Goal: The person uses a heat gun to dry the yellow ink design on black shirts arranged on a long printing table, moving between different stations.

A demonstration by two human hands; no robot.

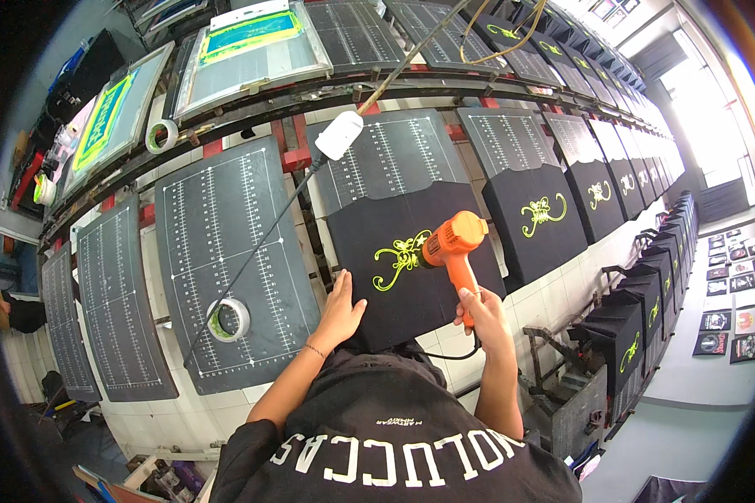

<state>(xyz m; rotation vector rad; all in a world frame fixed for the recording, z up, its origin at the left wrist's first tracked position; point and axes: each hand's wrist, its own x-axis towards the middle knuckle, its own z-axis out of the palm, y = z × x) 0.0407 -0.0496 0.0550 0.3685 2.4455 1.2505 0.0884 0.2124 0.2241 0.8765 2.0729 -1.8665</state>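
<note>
Gripping an orange hot-air gun (455,245) by its handle in the right hand (485,320). Pointing its nose at the yellow-green picture (404,255) on a black shirt (411,314), spread over a dark board (394,155) in front. Holding nothing in the left hand (339,312), with fingers straight, at the shirt's left edge. Cannot tell if touching cloth. With a roll of tape (242,317) on the next board (226,218) to the left.
</note>
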